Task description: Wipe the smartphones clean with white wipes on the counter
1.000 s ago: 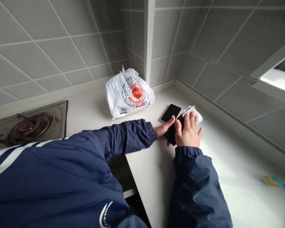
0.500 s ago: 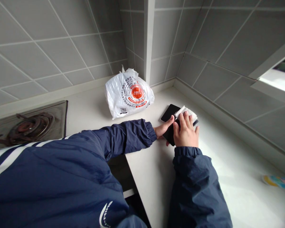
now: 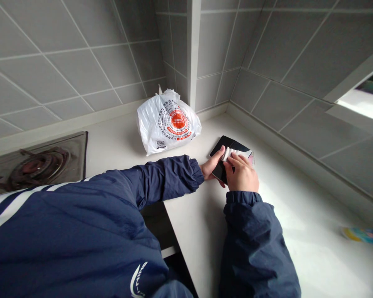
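Observation:
My left hand [image 3: 211,166] grips the near-left edge of a flat, glossy black device [image 3: 219,170], with the thumb on top and fingers underneath. It looks like a phone or tablet. A black surface [image 3: 224,142] also shows just beyond it; whether this is a second device or part of the same one, I cannot tell. Bent over the top, my right hand [image 3: 244,176] presses a folded white tissue [image 3: 231,153] against the black surface. The fingers are closed on the tissue and cover much of it. A pale, pinkish patch [image 3: 251,158] shows by the right fingertips.
A white plastic bag [image 3: 169,124] with red and black print stands on the white counter [image 3: 192,219] near the corner. To the left is a gas stove [image 3: 37,161]. A colourful packet [image 3: 362,235] lies at the far right. Tiled walls [image 3: 267,103] border the counter.
My right hand has gone from flat, spread fingers to curled ones, drawing the tissue towards my left thumb. More of the black surface's far right part now shows.

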A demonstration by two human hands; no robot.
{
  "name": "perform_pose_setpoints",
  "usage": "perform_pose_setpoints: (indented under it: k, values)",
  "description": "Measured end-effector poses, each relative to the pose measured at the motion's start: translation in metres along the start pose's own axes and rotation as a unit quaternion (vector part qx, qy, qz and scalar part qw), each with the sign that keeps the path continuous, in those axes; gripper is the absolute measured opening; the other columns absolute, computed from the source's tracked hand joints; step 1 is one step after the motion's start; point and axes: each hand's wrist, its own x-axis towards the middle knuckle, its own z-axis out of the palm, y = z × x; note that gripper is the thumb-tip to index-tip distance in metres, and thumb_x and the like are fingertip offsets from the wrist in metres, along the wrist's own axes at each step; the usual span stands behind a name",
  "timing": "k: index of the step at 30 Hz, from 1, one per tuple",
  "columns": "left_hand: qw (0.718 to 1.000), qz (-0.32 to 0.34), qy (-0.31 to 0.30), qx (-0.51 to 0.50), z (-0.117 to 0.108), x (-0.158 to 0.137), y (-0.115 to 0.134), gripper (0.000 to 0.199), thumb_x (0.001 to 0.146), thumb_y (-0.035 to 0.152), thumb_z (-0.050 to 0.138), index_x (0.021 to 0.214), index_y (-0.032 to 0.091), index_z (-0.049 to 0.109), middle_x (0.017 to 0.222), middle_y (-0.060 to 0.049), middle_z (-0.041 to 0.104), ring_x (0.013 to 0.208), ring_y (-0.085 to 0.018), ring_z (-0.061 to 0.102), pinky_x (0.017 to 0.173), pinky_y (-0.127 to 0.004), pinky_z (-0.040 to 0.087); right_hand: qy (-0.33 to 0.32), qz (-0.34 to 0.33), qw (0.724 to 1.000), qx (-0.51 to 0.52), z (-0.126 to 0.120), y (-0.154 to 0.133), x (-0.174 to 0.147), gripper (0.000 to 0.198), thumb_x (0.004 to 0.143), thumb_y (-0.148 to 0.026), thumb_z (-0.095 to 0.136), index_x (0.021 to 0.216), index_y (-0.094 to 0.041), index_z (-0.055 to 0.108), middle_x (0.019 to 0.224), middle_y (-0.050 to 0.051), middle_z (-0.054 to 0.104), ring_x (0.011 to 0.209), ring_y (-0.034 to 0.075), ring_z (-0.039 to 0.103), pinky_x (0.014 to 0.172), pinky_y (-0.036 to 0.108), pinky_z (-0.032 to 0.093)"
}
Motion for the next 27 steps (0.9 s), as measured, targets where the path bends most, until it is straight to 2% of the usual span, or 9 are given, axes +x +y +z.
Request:
perform_pose_setpoints:
  k: [3, 8, 12, 15, 18, 21, 24, 27]
  values:
    - [0.997, 0.024, -0.060, -0.043, -0.006, 0.002, -0.004, 0.093, 0.091, 0.084, 0.012, 0.129, 0.014, 0.059, 0.085, -0.011, 0.070, 0.063, -0.020, 0.067, 0.054, -0.030, 0.053, 0.036, 0.019, 0.999, 0.011, -0.002, 0.004, 0.002, 0.031, 0.096, -0.033, 0.053, 0.108, -0.021, 0.079, 0.135, 0.005, 0.071, 0.129, 0.025, 0.059, 0.109, 0.040, 0.050]
    - [0.995, 0.014, -0.079, -0.065, -0.010, 0.006, -0.006, 0.095, 0.088, 0.087, 0.017, 0.134, 0.016, 0.059, 0.084, -0.010, 0.072, 0.061, -0.021, 0.069, 0.049, -0.031, 0.055, 0.084, 0.050, 0.995, 0.028, -0.003, 0.007, 0.002, 0.029, 0.091, -0.030, 0.056, 0.100, -0.018, 0.080, 0.128, 0.008, 0.074, 0.119, 0.027, 0.064, 0.108, 0.044, 0.049]
    - [0.994, 0.007, -0.076, -0.079, -0.009, 0.004, -0.004, 0.092, 0.089, 0.086, 0.021, 0.134, 0.015, 0.060, 0.081, -0.010, 0.072, 0.063, -0.021, 0.069, 0.051, -0.030, 0.055, 0.136, 0.077, 0.985, 0.069, -0.003, 0.009, 0.002, 0.024, 0.085, -0.033, 0.058, 0.088, -0.019, 0.078, 0.116, 0.010, 0.076, 0.107, 0.027, 0.069, 0.101, 0.041, 0.053]
    - [0.992, 0.019, -0.090, -0.092, -0.007, 0.002, -0.002, 0.090, 0.091, 0.083, 0.022, 0.136, 0.014, 0.059, 0.090, -0.012, 0.074, 0.066, -0.022, 0.071, 0.052, -0.031, 0.055, 0.193, 0.125, 0.966, 0.114, -0.003, 0.010, 0.004, 0.017, 0.079, -0.033, 0.060, 0.078, -0.021, 0.071, 0.111, 0.010, 0.076, 0.106, 0.025, 0.071, 0.098, 0.038, 0.053]
    - [0.986, 0.038, -0.127, -0.102, -0.007, 0.003, -0.002, 0.090, 0.091, 0.083, 0.024, 0.140, 0.016, 0.057, 0.105, -0.016, 0.074, 0.079, -0.026, 0.074, 0.053, -0.032, 0.056, 0.236, 0.214, 0.935, 0.156, -0.004, 0.014, 0.004, 0.012, 0.076, -0.035, 0.059, 0.071, -0.024, 0.059, 0.107, 0.007, 0.076, 0.099, 0.024, 0.072, 0.095, 0.037, 0.054]
    - [0.983, 0.044, -0.155, -0.093, -0.008, 0.003, -0.002, 0.092, 0.089, 0.085, 0.025, 0.142, 0.017, 0.054, 0.114, -0.019, 0.073, 0.085, -0.028, 0.075, 0.055, -0.031, 0.057, 0.250, 0.305, 0.898, 0.194, -0.005, 0.021, 0.003, 0.014, 0.073, -0.034, 0.059, 0.069, -0.026, 0.049, 0.079, 0.002, 0.070, 0.077, 0.021, 0.068, 0.081, 0.035, 0.056]
    - [0.984, 0.043, -0.151, -0.079, -0.010, 0.003, -0.003, 0.089, 0.090, 0.083, 0.027, 0.143, 0.016, 0.053, 0.114, -0.019, 0.073, 0.081, -0.026, 0.076, 0.053, -0.030, 0.057, 0.259, 0.342, 0.876, 0.222, -0.004, 0.031, 0.003, 0.011, 0.070, -0.027, 0.055, 0.079, -0.026, 0.049, 0.069, -0.003, 0.059, 0.065, 0.018, 0.062, 0.068, 0.032, 0.055]
    - [0.989, 0.037, -0.135, -0.056, -0.009, 0.002, -0.004, 0.085, 0.091, 0.080, 0.031, 0.141, 0.016, 0.054, 0.109, -0.019, 0.075, 0.071, -0.025, 0.075, 0.048, -0.027, 0.054, 0.179, 0.342, 0.872, 0.301, -0.002, 0.037, 0.003, 0.016, 0.073, -0.028, 0.052, 0.088, -0.024, 0.056, 0.058, -0.006, 0.053, 0.049, 0.017, 0.056, 0.049, 0.029, 0.049]
